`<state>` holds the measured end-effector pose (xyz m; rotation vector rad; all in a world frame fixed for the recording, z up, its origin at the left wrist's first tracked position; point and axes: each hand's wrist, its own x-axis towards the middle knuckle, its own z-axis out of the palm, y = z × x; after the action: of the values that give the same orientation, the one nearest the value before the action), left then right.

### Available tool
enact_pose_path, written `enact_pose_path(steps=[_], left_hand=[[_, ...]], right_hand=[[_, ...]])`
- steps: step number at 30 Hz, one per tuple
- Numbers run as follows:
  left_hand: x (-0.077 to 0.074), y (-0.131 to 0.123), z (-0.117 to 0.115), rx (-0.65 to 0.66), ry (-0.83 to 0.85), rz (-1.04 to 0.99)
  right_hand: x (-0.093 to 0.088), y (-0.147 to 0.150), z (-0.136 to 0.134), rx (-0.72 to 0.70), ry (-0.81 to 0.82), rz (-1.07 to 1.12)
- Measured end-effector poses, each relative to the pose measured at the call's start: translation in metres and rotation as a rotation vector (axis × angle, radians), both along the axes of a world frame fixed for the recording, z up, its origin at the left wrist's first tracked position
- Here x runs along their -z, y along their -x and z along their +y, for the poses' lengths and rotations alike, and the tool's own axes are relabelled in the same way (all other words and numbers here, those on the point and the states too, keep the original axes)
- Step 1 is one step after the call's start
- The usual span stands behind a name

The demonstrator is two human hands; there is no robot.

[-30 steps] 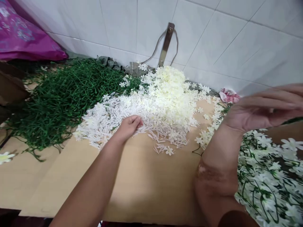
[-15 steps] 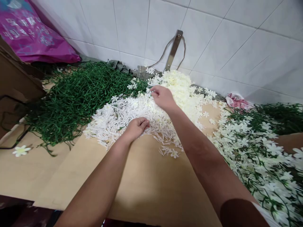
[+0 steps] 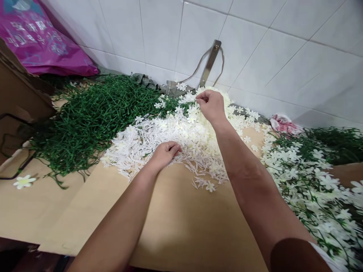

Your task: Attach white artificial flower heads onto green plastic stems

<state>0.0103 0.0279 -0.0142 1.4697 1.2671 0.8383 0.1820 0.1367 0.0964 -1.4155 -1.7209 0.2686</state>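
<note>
Pale-yellow, star-shaped artificial flowers (image 3: 201,126) lie heaped by the pinched right hand (image 3: 212,105). The left hand (image 3: 163,154) curls closed; both contents unclear.

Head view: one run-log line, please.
left hand: curled, by white sticks | right hand: pinched, by flowers | green stems: heaped left

On the tabletop (image 3: 181,219), stems (image 3: 96,117) lie back left, blossoms (image 3: 202,132) near the back edge, sprays (image 3: 314,200) toward the right edge.
</note>
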Motion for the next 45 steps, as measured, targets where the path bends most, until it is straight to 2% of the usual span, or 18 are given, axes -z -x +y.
enact_pose_path(steps=[5, 13, 17, 21, 23, 27, 32, 35, 38, 42, 45], left_hand=[[-0.003, 0.0, -0.002, 0.001, 0.019, -0.042], [-0.002, 0.001, -0.001, 0.005, 0.029, -0.026], [-0.006, -0.001, -0.002, -0.01, 0.029, -0.066], [-0.007, -0.001, -0.003, -0.006, 0.026, -0.087], [-0.006, -0.001, -0.003, -0.004, 0.025, -0.098], [-0.004, -0.001, -0.003, -0.022, 0.022, -0.112], [-0.003, 0.0, -0.003, -0.033, 0.014, -0.098], [-0.002, 0.0, -0.002, -0.022, 0.013, -0.093], [-0.001, 0.0, -0.001, -0.022, 0.002, -0.107], [-0.005, -0.002, -0.003, -0.042, 0.04, -0.188], [-0.009, -0.002, -0.005, -0.06, 0.075, -0.367]], right_hand=[[-0.013, -0.013, 0.0, 0.009, -0.098, 0.12], [-0.055, -0.035, 0.008, 0.096, -0.21, 0.296], [-0.062, -0.037, 0.004, 0.147, -0.21, 0.439], [-0.061, -0.042, 0.0, 0.152, -0.205, 0.514], [-0.06, -0.044, 0.0, 0.106, -0.227, 0.549], [-0.049, -0.049, -0.002, -0.023, -0.138, 0.556], [-0.03, -0.055, -0.001, 0.017, -0.086, 0.538], [-0.029, -0.061, 0.003, -0.001, -0.159, 0.578], [-0.033, -0.063, 0.001, -0.012, -0.144, 0.564], [-0.032, -0.056, -0.022, -0.078, -0.139, 0.539], [-0.021, -0.046, -0.055, -0.262, -0.041, 0.439]])
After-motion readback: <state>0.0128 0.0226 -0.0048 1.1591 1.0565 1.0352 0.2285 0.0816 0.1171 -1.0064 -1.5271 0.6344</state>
